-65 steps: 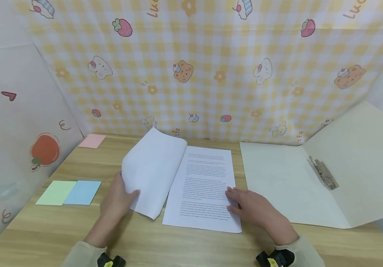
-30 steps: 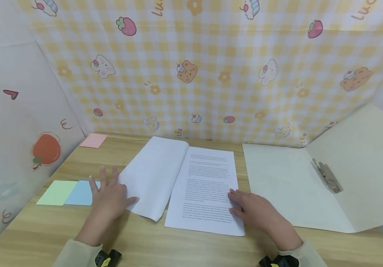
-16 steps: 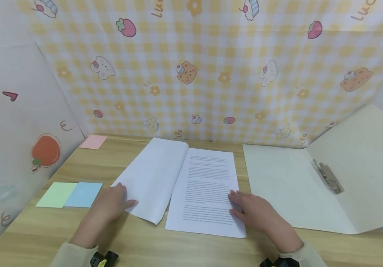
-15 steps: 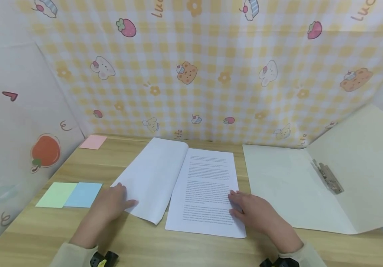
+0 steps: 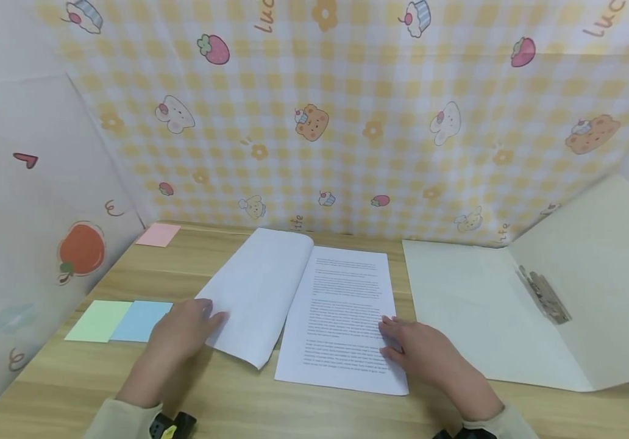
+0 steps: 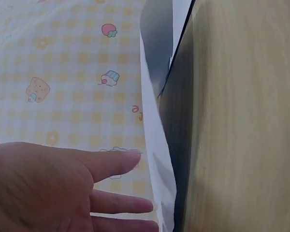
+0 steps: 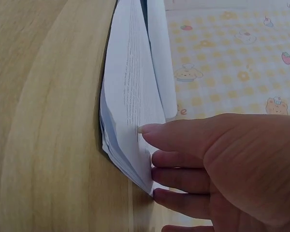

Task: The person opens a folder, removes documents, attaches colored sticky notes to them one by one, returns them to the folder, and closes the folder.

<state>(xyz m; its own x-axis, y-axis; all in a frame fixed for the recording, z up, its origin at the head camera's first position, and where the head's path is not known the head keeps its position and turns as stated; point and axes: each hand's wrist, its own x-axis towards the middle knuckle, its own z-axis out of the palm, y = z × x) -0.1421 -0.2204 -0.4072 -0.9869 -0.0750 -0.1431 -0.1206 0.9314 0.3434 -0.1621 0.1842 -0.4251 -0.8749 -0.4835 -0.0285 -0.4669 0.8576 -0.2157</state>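
A stack of printed sheets (image 5: pixel 342 317) lies in the middle of the table, with text facing up. To its left a turned-over sheet (image 5: pixel 259 292) shows its blank back, curved along the fold. My left hand (image 5: pixel 183 329) rests at that sheet's lower left edge. In the left wrist view its thumb and fingers (image 6: pixel 121 215) are extended near the paper. My right hand (image 5: pixel 419 350) lies on the right edge of the printed stack. Its thumb (image 7: pixel 154 133) touches the top page in the right wrist view, while the other fingers lie along the edge.
An open cream folder (image 5: pixel 468 311) lies at the right, its cover raised, with a metal clip (image 5: pixel 546 297) inside. At the left are a green sticky note (image 5: pixel 97 321), a blue one (image 5: pixel 140 320) and a pink one (image 5: pixel 158 235). A patterned cloth (image 5: pixel 342 79) hangs behind the table.
The turned sheet, raised earlier, has come down flatter. My left hand spread its fingers off the sheet's edge, then drew them back against it. The right hand has stayed on the stack.
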